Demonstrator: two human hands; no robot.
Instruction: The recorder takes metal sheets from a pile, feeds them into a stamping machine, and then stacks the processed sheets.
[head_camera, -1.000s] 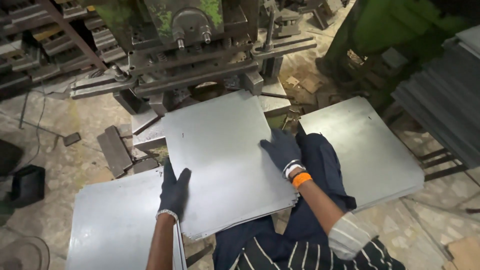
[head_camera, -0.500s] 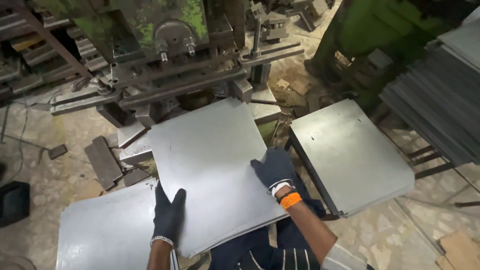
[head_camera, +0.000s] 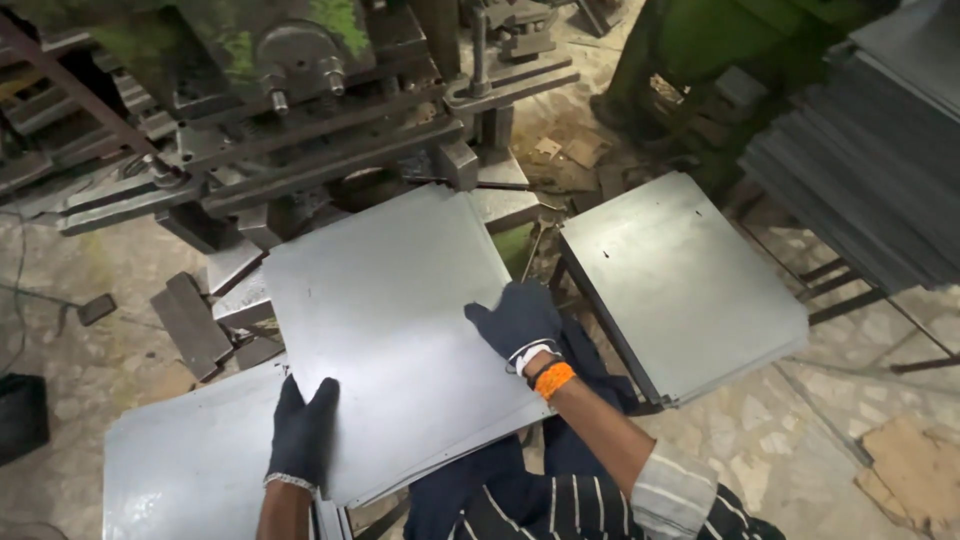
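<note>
A large square grey metal sheet (head_camera: 390, 320) lies tilted in front of me, its far edge pushed under the green press machine (head_camera: 300, 110). My left hand (head_camera: 300, 435), in a dark glove, grips the sheet's near left edge. My right hand (head_camera: 518, 320), also gloved, with an orange wristband, presses on the sheet's right edge. Both hands hold this one sheet.
A stack of similar sheets (head_camera: 680, 280) rests on a stand at my right. Another stack of sheets (head_camera: 180, 465) lies at the lower left. Dark stacked plates (head_camera: 870, 150) fill the upper right. Metal blocks (head_camera: 190, 320) and scraps lie on the floor at left.
The sheet has slid farther forward under the press, with both hands following along its edges. My view has shifted slightly.
</note>
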